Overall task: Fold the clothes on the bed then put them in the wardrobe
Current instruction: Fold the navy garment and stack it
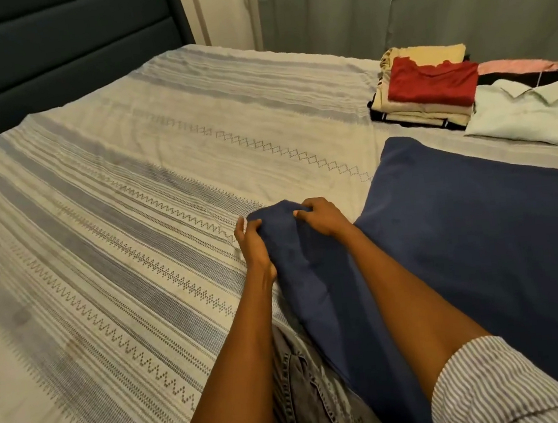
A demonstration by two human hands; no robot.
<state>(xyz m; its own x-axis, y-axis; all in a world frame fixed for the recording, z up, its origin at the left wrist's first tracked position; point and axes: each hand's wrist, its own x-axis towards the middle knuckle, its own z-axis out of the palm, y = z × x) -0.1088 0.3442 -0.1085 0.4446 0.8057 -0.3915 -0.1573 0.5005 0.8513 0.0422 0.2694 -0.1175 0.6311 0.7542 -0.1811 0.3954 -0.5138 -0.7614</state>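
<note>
Nearest the camera, two striped sleeves (489, 392) are pushed up the forearms, and a grey denim garment (303, 391) lies between the arms, partly under the dark blue cloth (480, 241). That blue cloth is the landmark: it spreads wide over the bed on the right side of the view, and a gathered part of it runs up between the forearms to both hands. The left hand (253, 245) grips the bunched end of the blue cloth from its left side, fingers curled into the fabric. The right hand (322, 215) clutches the same bunched end from the right, thumb and fingers closed on it, so the two hands sit close together at the tip of the gathered fold. To the left of the blue cloth, the striped bedspread (107, 229) covers the bed. Beyond the blue cloth's far edge lies a folded pale collared shirt (522, 116), and just left of that shirt stands a stack of folded clothes (424, 99) with a red garment (432, 81) on top. A pink piece (513, 66) shows behind the shirt. Farthest off are the dark padded headboard (46, 46) and grey curtains (386, 0).
</note>
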